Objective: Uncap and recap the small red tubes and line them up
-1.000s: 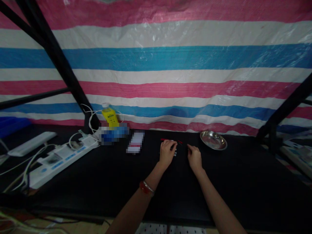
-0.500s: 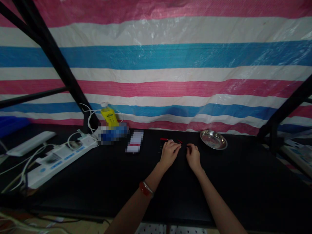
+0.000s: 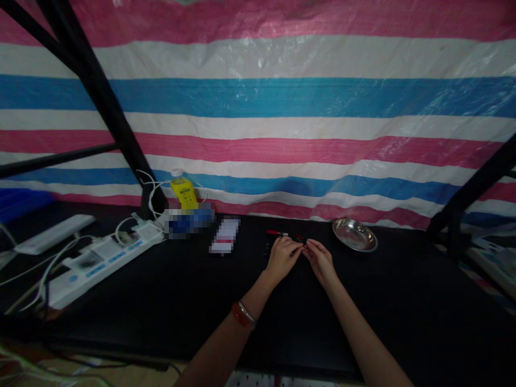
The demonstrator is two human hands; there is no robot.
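Over the black table, my left hand [image 3: 283, 258] and my right hand [image 3: 320, 259] meet at the fingertips. Both are pinched closed around something small and dark, too small to name. Just beyond my left hand lies a slim tool with a red handle [image 3: 273, 232], partly hidden by the knuckles. Another small red and black piece [image 3: 299, 237] rests on the table past the fingertips. A few tiny dark bits sit left of my left hand, too faint to make out.
A shiny round metal dish [image 3: 355, 235] stands to the right. On the left are a phone [image 3: 224, 236], a yellow bottle [image 3: 184, 193], a blurred blue item [image 3: 189, 221] and a white power strip [image 3: 100, 269] with cables. A striped sheet [image 3: 282, 126] hangs behind the table [image 3: 161, 301].
My right hand has moved left and turned, so its fingertips now meet those of my left hand. The camera view has shifted slightly.
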